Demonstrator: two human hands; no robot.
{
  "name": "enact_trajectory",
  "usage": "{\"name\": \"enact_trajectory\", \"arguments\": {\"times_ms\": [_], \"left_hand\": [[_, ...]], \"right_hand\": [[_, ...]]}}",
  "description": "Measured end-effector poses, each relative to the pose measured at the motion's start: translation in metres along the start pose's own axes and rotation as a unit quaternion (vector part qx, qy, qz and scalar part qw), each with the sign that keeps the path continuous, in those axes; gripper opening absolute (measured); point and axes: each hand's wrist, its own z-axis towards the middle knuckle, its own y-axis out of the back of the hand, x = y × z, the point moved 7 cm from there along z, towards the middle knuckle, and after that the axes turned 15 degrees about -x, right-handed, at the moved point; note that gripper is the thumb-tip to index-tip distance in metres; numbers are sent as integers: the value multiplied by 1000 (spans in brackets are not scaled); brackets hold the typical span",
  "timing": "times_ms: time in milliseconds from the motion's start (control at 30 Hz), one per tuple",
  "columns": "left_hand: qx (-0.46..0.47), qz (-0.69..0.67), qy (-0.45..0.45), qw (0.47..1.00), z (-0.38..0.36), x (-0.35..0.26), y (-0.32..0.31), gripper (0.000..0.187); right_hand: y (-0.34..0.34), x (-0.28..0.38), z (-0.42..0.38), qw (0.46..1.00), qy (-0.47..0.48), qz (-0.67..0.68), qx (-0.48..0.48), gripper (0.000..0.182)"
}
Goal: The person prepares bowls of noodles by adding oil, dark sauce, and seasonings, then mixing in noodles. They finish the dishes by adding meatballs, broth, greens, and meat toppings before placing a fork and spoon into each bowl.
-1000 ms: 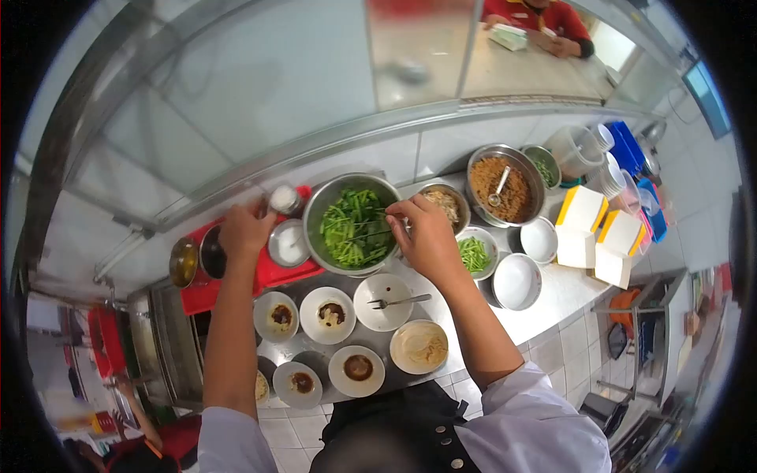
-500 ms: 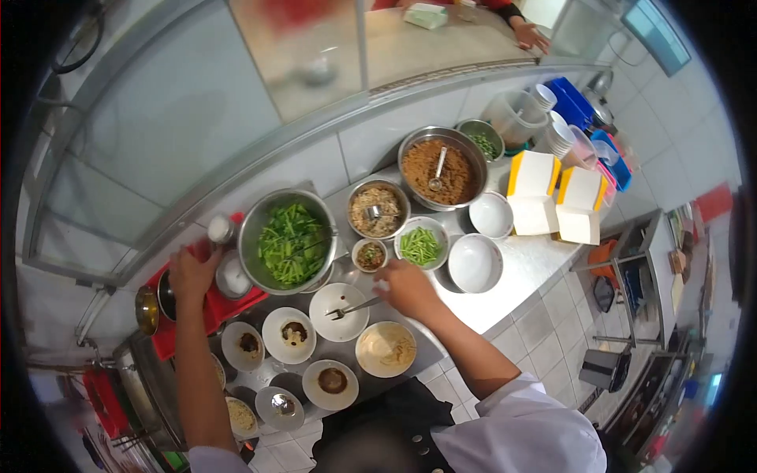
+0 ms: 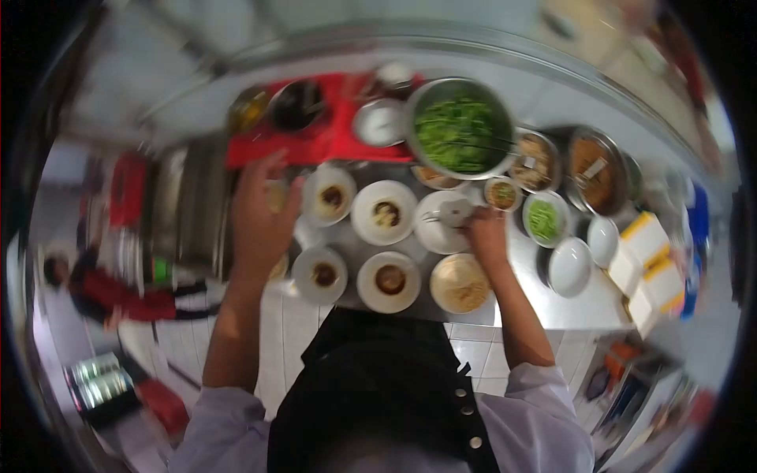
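Fork (image 3: 430,215) lies across the white bowl (image 3: 438,240) at the right end of your far row; your right hand (image 3: 482,230) is over that bowl's right rim, fingers bunched near a blurred pale piece (image 3: 456,211). Fingertips hidden, so can't tell if they're clamped on either. Your left hand (image 3: 264,206) has thumb and fingers apart; a yellowish patch shows in the gap, can't tell what it is or if you touch it. Four sauce bowls (image 3: 389,305) sit in two rows between your forearms, likely so either hand reaches them without stretching. Steel bowl (image 3: 465,173) of greens (image 3: 457,126) stands just behind, a thin dark utensil reaching its right rim, probably to keep the handle grabbable. Red tray (image 3: 339,146) carries containers at back left, likely to catch drips. Cartons (image 3: 628,272) stand far right, probably to free your elbow room.
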Motion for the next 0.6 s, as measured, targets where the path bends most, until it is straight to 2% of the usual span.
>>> {"name": "enact_trajectory", "arguments": {"times_ms": [33,100,133,200,233,300,333,433,467,500,533,600], "left_hand": [[-14,25,21,999,-22,25,17,38],[-41,-28,112,993,-66,82,33,30],[-53,-19,125,991,-89,105,40,30],[-111,-2,255,961,-142,167,60,28],[-117,7,268,956,-165,193,64,28],[-211,6,374,903,-219,257,78,29],[-203,-8,430,880,-246,292,76,31],[-172,-34,498,849,-298,364,61,42],[-152,-88,531,829,-298,362,59,48],[-130,-141,561,805,-298,360,56,54],[-74,-199,570,794,-303,367,51,69],[-39,-215,567,794,-293,357,51,67]], "right_hand": [[16,5,3,1000,-7,15,6,14],[45,23,15,995,-21,86,34,12],[56,40,19,995,-2,91,40,12],[80,86,29,978,19,209,14,13],[84,119,34,972,50,226,42,21],[84,190,39,951,104,284,61,27],[73,225,37,950,142,266,78,29],[41,332,38,939,228,230,112,32],[29,362,41,938,231,230,118,32],[14,386,45,953,227,167,113,29],[-1,405,48,964,221,102,108,27],[-25,432,56,973,195,73,96,24]]}}
